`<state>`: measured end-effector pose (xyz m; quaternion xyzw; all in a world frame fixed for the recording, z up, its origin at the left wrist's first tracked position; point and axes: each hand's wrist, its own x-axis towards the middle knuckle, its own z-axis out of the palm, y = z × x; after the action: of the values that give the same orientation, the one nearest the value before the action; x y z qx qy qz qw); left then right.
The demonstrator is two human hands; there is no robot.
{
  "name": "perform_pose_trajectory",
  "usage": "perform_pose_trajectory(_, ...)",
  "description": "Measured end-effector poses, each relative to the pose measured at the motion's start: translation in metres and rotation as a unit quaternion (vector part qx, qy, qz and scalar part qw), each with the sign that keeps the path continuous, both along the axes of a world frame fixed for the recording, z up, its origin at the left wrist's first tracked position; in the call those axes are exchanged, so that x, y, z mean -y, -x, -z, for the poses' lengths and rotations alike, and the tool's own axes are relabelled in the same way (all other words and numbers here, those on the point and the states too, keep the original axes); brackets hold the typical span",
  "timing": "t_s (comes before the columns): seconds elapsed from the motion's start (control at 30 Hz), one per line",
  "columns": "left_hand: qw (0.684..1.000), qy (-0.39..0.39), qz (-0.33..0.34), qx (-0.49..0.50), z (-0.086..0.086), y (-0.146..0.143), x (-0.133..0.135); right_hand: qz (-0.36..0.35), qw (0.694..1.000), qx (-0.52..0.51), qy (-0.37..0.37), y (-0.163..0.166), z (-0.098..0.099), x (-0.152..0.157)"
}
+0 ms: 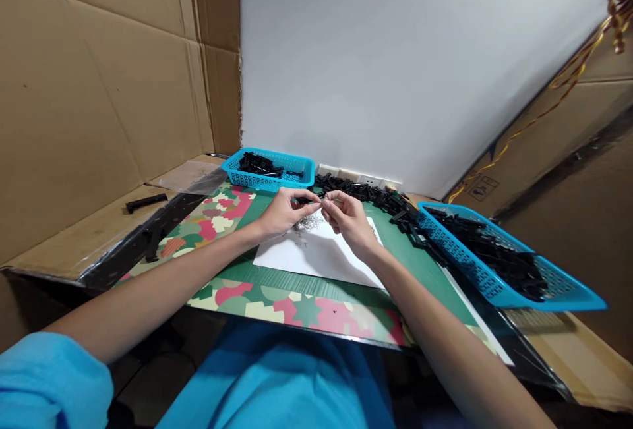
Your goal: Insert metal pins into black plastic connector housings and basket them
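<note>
Black part (pixel 315 200), left hand (pixel 284 213), right hand (pixel 349 219)

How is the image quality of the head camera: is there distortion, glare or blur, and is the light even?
Head view: wide-angle distortion tilts the white wall and stretches the right blue basket toward the corner; light is soft and even, no glare on the white sheet; the small black part pinched between left hand and right hand is too soft to make out.
</note>
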<state>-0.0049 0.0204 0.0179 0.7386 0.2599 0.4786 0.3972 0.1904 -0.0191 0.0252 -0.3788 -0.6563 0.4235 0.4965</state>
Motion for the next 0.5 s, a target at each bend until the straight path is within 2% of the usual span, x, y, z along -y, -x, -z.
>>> perform_pose_trajectory(0.27,1.000,0.014,-0.009,0.010,-0.0012,-0.0008,0.0005,0.057,0.995,0.055,-0.059,-0.0041,-0.0023,0.0012)
perform_pose_trajectory(0.37,0.997,0.072,0.019,0.035,-0.0014,-0.0006,0.0014,0.082,0.991,0.055,-0.087,-0.0053,-0.0030,0.0008)
perform_pose_trajectory(0.5,0.980,0.161,0.077,0.084,-0.0009,0.0011,0.0007,0.183,0.967,0.082,-0.160,-0.0081,-0.0087,0.0047)
